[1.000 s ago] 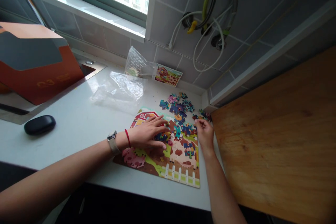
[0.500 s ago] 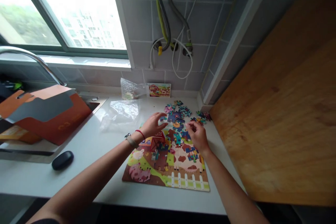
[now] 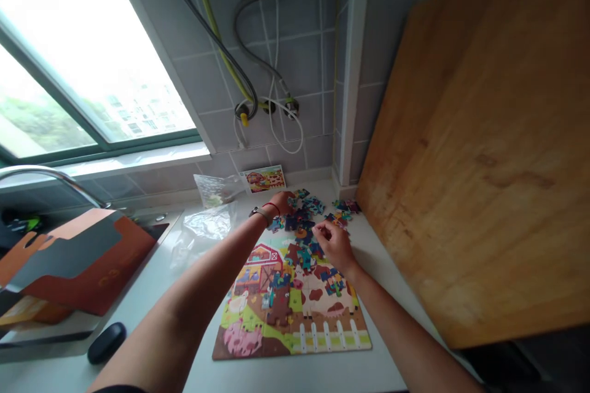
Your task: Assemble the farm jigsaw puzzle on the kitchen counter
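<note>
A partly joined farm puzzle (image 3: 322, 298) with a cow, a pig, a barn and a white fence lies on the counter. Loose blue and dark pieces (image 3: 299, 221) are heaped at its far edge, and several rest on top of it. My left hand (image 3: 282, 201) reaches to the far left side of the heap; its fingertips are hidden among the pieces. Over the right part of the heap is my right hand (image 3: 332, 242), thumb and fingers pinched together; anything between them is too small to make out.
A picture card (image 3: 264, 179) leans against the tiled wall beside clear plastic bags (image 3: 209, 221). An orange box (image 3: 87, 264) and a black mouse-shaped object (image 3: 106, 342) are at left. A wooden board (image 3: 483, 153) stands along the right.
My left hand has moved forward from above the puzzle to the far pieces. My right hand stays pinched near the heap. The view has tilted and shifted.
</note>
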`<state>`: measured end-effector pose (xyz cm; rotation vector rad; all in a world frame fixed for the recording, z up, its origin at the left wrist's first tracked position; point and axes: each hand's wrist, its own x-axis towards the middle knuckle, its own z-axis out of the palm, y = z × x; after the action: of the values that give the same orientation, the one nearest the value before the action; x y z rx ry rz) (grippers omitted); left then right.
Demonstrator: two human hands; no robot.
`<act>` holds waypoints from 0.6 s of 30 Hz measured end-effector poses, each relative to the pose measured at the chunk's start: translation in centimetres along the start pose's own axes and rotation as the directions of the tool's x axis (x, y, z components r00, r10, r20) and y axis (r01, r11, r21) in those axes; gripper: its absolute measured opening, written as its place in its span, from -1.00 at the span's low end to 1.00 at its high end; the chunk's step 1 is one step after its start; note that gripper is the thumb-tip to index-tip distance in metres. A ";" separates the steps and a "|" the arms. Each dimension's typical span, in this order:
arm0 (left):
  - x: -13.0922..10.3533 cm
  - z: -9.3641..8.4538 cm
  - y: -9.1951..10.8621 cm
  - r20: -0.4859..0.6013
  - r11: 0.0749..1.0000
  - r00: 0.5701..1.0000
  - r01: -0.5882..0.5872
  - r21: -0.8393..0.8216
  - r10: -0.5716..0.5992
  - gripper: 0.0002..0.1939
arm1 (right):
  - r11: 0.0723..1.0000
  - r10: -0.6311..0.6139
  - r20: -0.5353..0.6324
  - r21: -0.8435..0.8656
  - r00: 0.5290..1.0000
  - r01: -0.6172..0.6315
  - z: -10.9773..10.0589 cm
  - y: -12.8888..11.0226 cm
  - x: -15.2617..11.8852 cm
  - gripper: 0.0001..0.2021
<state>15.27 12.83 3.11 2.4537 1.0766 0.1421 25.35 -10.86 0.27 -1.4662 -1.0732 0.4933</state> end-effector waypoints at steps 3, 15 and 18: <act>0.1 0.0 -0.5 0.020 0.999 0.999 0.037 0.001 -0.037 -0.68 | 1.000 -0.003 0.007 0.007 1.000 0.003 0.1 0.1 0.0 -0.70; -0.3 -1.9 -3.9 -0.011 0.977 0.999 0.047 -0.210 -0.050 -0.70 | 1.000 0.010 0.007 0.018 1.000 -0.010 0.0 0.2 0.1 -0.72; -0.6 -2.2 -4.5 0.000 0.975 0.999 0.052 -0.216 -0.054 -0.69 | 1.000 0.018 0.010 0.020 1.000 -0.018 0.0 0.3 0.1 -0.72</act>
<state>11.21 15.93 3.14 2.2303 1.0684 0.2368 25.44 -10.77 0.01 -1.4584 -1.0614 0.5230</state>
